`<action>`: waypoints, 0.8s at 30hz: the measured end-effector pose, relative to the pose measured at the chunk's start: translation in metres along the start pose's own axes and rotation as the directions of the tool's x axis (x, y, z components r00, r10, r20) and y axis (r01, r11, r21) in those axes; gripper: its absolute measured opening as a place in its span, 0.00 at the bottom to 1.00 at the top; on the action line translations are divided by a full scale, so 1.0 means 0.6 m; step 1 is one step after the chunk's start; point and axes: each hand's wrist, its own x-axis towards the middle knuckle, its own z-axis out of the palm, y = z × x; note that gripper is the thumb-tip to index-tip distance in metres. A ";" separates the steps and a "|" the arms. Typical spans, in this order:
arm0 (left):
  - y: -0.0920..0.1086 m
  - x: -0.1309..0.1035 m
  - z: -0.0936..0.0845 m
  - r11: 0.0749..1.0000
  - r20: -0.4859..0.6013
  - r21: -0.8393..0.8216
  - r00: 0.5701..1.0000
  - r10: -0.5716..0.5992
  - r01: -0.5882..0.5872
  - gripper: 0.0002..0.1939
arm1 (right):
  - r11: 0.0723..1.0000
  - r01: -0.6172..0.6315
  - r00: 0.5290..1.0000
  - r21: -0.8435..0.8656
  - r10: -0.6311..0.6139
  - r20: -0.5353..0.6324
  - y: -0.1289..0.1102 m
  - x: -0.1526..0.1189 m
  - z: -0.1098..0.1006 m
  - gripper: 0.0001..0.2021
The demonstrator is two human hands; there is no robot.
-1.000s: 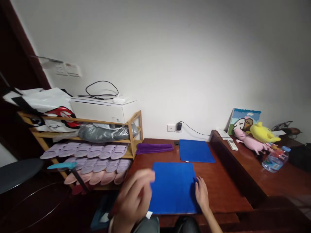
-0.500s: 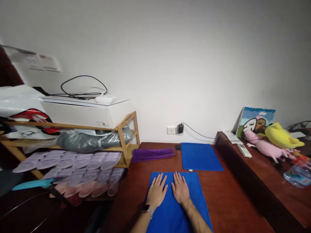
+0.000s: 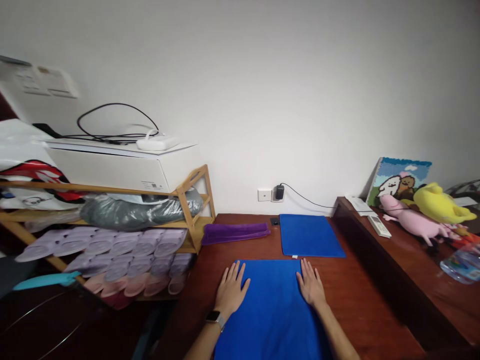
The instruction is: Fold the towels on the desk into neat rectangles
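A blue cloth (image 3: 270, 310) lies spread on the reddish-brown table in front of me, its near part running out of view. My left hand (image 3: 231, 289) rests flat on its left edge near the far corner, fingers spread; a watch (image 3: 215, 318) is on that wrist. On the right edge lies my right hand (image 3: 311, 284), also flat with fingers stretched out. Neither hand holds anything. Just beyond, a folded blue cloth (image 3: 312, 235) with a small white tag lies at the back right. A folded purple cloth (image 3: 236, 232) is at the back left.
Left of the table stands a wooden rack (image 3: 195, 215) with slippers (image 3: 112, 245) and a white box (image 3: 112, 167). On a raised ledge at right are a remote control (image 3: 379, 226), a pink plush toy (image 3: 412, 220) and a plastic bottle (image 3: 461, 265). A charger (image 3: 279, 192) is plugged into the wall.
My hands have slid apart over the blue cloth, the left one to its left edge and the right one to its right edge. The view has shifted slightly.
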 end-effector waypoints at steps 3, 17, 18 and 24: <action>0.036 0.019 -0.005 0.998 -0.028 0.011 0.998 0.055 -0.055 0.33 | 0.994 0.107 0.989 0.012 -0.106 -0.100 -0.048 0.000 0.002 0.34; 0.001 0.035 0.047 0.999 -0.031 -0.013 0.999 0.031 -0.032 0.33 | 0.993 0.108 0.994 -0.057 -0.110 -0.028 -0.043 0.009 0.014 0.32; -0.012 0.034 0.042 1.000 -0.028 -0.020 1.000 0.013 -0.014 0.33 | 0.996 0.059 0.998 -0.063 -0.060 -0.015 -0.019 0.010 0.004 0.32; -0.014 0.035 0.015 0.998 0.036 -0.051 0.998 -0.045 0.047 0.33 | 0.999 0.019 1.000 -0.041 -0.018 0.020 0.015 0.007 -0.011 0.35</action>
